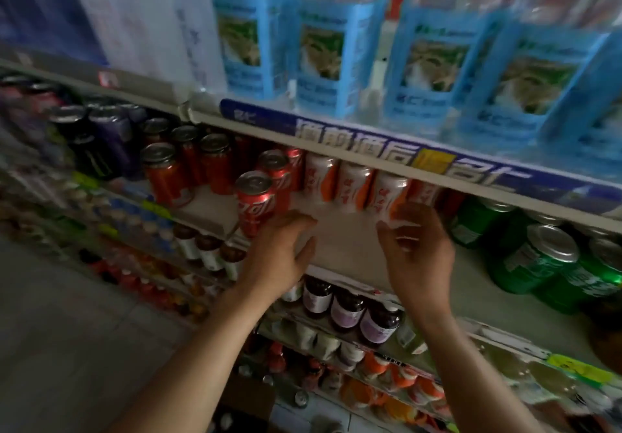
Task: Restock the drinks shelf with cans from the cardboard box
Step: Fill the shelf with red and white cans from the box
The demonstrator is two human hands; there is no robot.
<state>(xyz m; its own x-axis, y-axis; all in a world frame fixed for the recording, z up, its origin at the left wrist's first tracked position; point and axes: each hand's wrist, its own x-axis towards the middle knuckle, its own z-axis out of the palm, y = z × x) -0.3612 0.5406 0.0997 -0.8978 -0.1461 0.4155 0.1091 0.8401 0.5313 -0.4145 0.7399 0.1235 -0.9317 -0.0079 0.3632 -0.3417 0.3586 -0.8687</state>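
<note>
hovering over the pale drinks shelf (340, 247), left hand (281, 252) spread, right hand (419, 251) fingers loosely curled, both empty

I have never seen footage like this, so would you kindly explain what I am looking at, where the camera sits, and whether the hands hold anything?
There is no machine here: a person wears one camera on the head, looking down at their own bare hands before a shop's drinks shelf. The left hand hovers open beside a red cola can. The right hand reaches a white-and-orange can in a row of three; whether its fingers grip it is too blurred to tell. Green cans stand on the right, blue-labelled water bottles above.
</note>
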